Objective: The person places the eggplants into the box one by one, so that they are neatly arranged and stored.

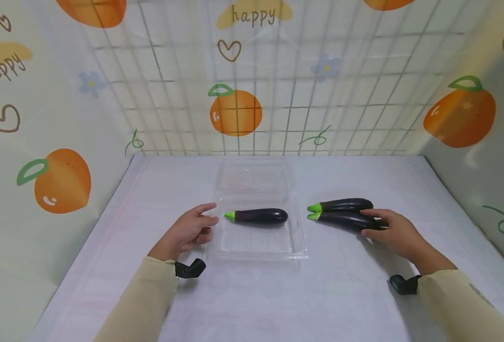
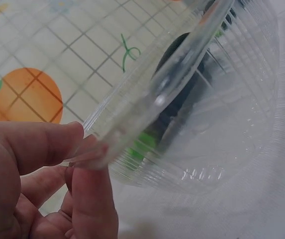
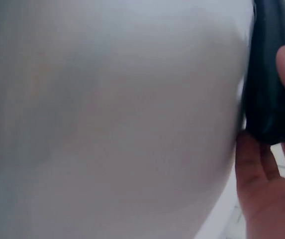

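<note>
A clear plastic clamshell box [image 1: 252,244] lies with its lid [image 1: 252,180] folded back. Inside it is one eggplant [image 1: 262,216], its green stem pointing left. My left hand [image 1: 192,228] is at the box's left side, pinching its rim [image 2: 102,154] between thumb and fingers in the left wrist view. To the right of the box, two eggplants lie side by side, a farther one [image 1: 341,205] and a nearer one [image 1: 341,220]. My right hand [image 1: 395,232] grips the thick end of the nearer eggplant [image 3: 269,89], thumb on one side and fingers on the other.
A white cloth [image 1: 256,299] covers the table. Behind it stands a wire grid [image 1: 273,114] under a printed sheet with oranges and hearts, and similar printed sheets rise at both sides. Black wrist cameras [image 1: 190,269] sit at both cuffs.
</note>
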